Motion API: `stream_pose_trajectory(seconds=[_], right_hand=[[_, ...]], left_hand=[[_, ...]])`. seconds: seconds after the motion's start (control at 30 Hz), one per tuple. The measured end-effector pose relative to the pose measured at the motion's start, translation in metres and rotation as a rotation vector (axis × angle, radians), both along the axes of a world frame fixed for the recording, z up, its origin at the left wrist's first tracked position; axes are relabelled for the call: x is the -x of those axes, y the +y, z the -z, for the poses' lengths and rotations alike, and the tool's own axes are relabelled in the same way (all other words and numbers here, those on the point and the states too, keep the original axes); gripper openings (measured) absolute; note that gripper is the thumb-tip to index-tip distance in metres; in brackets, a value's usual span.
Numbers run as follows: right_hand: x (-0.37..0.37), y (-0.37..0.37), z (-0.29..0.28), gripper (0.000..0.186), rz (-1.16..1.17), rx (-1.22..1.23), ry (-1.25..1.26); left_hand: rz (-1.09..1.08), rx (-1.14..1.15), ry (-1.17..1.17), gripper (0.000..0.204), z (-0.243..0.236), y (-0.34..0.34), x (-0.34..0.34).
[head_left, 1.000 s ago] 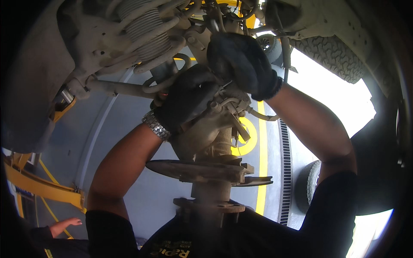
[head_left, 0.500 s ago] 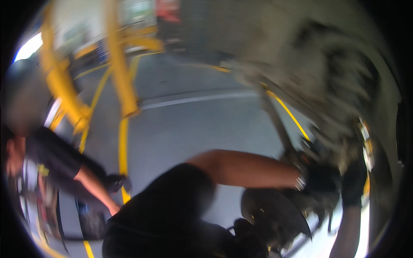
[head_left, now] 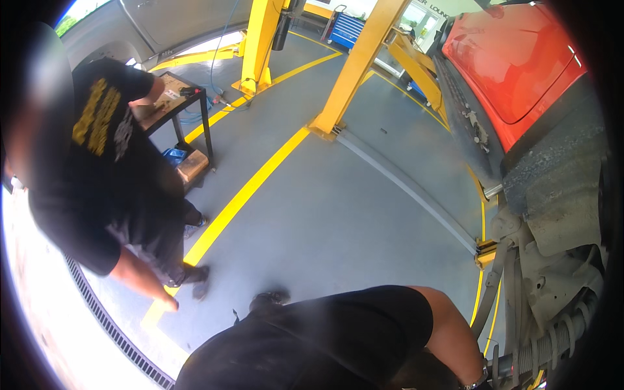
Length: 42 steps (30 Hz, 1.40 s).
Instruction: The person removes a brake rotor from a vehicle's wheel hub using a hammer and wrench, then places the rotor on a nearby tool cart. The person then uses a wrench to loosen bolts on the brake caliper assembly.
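My left arm (head_left: 448, 331), in a short black sleeve, reaches down to the lower edge, where a wristband shows. The left hand itself is cut off below the picture. My right hand and arm do not show. Nearest to my left wrist are the dirty suspension parts (head_left: 549, 348) of a raised vehicle, with a coil spring among them. Above the spring hangs a grimy grey metal or plastic panel (head_left: 562, 240). The red body side (head_left: 520, 65) of the vehicle rises beyond it.
A co-worker in black (head_left: 123, 169) stands at the left, one hand over a dark work cart (head_left: 156, 120) with items on it. Yellow lift posts (head_left: 361, 65) stand ahead, joined to a grey floor strip (head_left: 403, 188). A blue tool cabinet (head_left: 344, 31) is farther back.
My view has swung left, away from the suspension. Both black-gloved hands, earlier at the vehicle parts, have left the picture. The co-worker and cart now show more fully.
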State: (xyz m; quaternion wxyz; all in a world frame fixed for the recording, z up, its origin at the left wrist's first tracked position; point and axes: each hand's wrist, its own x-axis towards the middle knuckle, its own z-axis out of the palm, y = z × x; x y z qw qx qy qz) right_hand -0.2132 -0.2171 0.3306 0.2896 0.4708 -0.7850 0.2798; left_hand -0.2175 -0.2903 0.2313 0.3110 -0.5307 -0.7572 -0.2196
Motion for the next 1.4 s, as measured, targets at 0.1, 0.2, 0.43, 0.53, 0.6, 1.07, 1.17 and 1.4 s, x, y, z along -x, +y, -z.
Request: stream_pose_trajectory(seconds=[0.1, 0.2, 0.43, 0.53, 0.6, 1.07, 1.17, 1.4], right_hand=[[-0.020, 0.075, -0.019, 0.029, 0.140, -0.015, -0.006], [-0.016, 0.102, -0.024, 0.028, 0.126, 0.000, -0.081], [-0.024, 0.128, 0.029, 0.028, -0.737, 0.336, -1.066], [-0.083, 0.093, 0.003, 0.017, -0.196, 0.616, -0.978], [-0.065, 0.094, 0.021, 0.023, -0.092, 0.527, -0.407], [-0.087, 0.104, 0.043, 0.040, -0.004, 0.076, 0.053], [-0.087, 0.111, 0.038, 0.047, 0.140, -0.117, 0.633], [-0.084, 0.114, 0.034, 0.005, -0.111, 0.437, -0.405]], left_hand=[[0.228, -0.036, -0.138, 0.039, -0.021, 0.057, -0.011], [0.387, 0.005, -0.600, 0.046, -0.019, 0.060, -0.040], [0.188, 0.009, -0.428, 0.083, -0.019, 0.007, -0.101], [0.137, 0.096, -0.723, 0.091, -0.015, 0.002, -0.101], [0.127, 0.192, -0.731, 0.092, -0.022, 0.018, -0.089], [0.086, 0.151, -0.383, 0.079, -0.005, 0.005, -0.099], [0.080, 0.147, -0.292, 0.076, -0.005, 0.003, -0.096], [0.131, 0.044, -0.286, 0.073, 0.003, 0.029, -0.085]])
